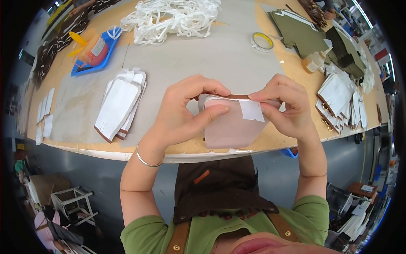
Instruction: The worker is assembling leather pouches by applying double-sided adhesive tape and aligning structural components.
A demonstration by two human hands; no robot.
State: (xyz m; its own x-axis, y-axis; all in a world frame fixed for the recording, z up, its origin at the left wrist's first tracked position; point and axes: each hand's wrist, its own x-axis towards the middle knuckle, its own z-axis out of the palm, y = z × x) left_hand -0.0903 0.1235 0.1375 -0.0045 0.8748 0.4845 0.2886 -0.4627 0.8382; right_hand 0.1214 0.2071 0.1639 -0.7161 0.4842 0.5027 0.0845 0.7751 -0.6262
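Note:
Between my two hands, at the table's near edge, stands a pale pinkish-beige panel with a brown strip along its top. A white rectangular patch lies over its upper right part. My left hand pinches the top edge at the left, thumb on the near face and fingers over the brown strip. At the right end, my right hand grips the same edge between thumb and bent fingers, next to the patch. The panel's far side is hidden.
White pieces with brown edges are stacked at left and right. Farther back lie a heap of white ribbon, a tape roll, olive pieces and a bottle. A blue tray holds a red-filled cup.

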